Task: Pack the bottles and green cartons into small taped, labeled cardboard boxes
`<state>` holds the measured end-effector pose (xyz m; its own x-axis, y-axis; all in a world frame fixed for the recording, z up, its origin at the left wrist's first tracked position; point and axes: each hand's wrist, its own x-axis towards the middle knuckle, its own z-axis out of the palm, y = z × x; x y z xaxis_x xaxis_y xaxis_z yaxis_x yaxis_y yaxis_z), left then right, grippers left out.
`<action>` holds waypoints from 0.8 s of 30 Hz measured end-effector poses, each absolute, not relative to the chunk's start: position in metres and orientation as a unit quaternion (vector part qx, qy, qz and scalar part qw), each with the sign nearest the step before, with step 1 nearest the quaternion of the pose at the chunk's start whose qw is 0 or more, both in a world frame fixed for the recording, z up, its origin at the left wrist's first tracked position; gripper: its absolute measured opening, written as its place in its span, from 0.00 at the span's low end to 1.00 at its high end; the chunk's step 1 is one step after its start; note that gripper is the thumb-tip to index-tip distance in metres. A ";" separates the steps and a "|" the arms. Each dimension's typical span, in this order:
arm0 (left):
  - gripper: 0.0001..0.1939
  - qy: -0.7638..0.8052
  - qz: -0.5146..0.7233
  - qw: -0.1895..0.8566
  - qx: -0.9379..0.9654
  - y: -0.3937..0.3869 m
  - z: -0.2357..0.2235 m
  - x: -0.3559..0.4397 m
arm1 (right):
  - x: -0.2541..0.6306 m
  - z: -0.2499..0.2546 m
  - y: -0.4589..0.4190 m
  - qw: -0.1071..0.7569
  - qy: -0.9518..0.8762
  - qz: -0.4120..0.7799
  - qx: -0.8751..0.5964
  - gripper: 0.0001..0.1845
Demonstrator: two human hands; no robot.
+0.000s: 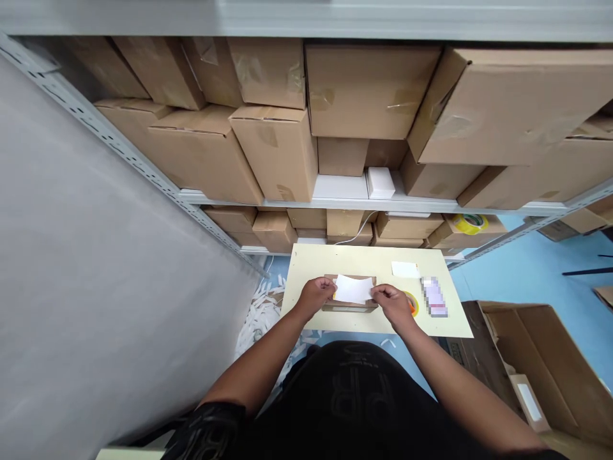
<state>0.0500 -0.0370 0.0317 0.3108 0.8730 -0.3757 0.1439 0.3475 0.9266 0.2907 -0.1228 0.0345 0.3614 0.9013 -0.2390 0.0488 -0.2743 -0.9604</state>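
We hold a white rectangular paper sheet (353,291) over a small brown cardboard box (371,308).
Our left hand (317,296) pinches its left edge, our right hand (394,304) its right; we seem to be positioning it, which calls for level edges. The sheet hides most of the box top, so contact is unclear; right fingers partly cover a yellow tape roll (414,304); a pale purple item (435,298) is pixelated.

Grey wall (96,255) at nine o'clock, metal shelf (345,203) at twelve, blue floor (502,271) at three, pale table (311,262) in the middle.
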 end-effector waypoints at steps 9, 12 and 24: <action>0.06 0.624 0.211 0.489 0.572 -0.032 -0.002 0.060 | 0.302 0.000 -0.112 0.345 -0.468 0.371 -0.724 0.12; 0.04 0.639 0.188 0.437 0.605 -0.029 -0.012 0.062 | 0.302 -0.011 -0.107 0.291 -0.517 0.354 -0.723 0.11; 0.03 0.640 0.116 0.368 0.665 -0.026 -0.029 0.065 | 0.289 -0.029 -0.101 0.112 -0.636 0.247 -0.723 0.09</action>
